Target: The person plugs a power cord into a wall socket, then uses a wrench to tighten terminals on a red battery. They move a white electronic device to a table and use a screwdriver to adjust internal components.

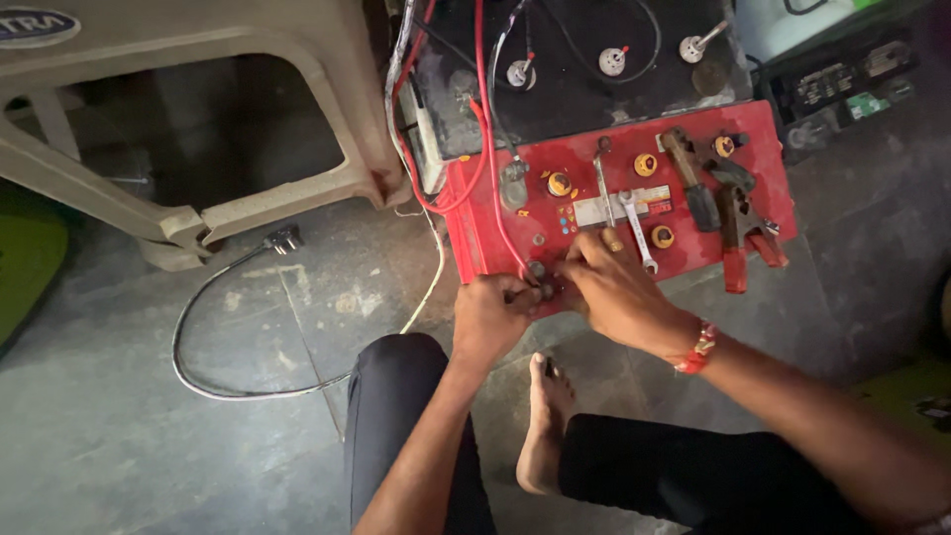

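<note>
Both hands (555,297) touching terminal (540,287), red battery's (693,248) near corner

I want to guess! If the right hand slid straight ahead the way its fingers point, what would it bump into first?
Probably the left hand: the right hand points left along the red battery edge, fingertips almost touching it.

spanner (638,230) on battery (555,213), plug (284,239) left, chair (198,119) behind

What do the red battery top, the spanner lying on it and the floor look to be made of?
Battery top: seemingly moulded plastic, glossy red, scuffed and dusty. Spanner: metal, by its bright silvery sheen. Floor: probably bare cement or stone, matt grey with pale worn patches.
</note>
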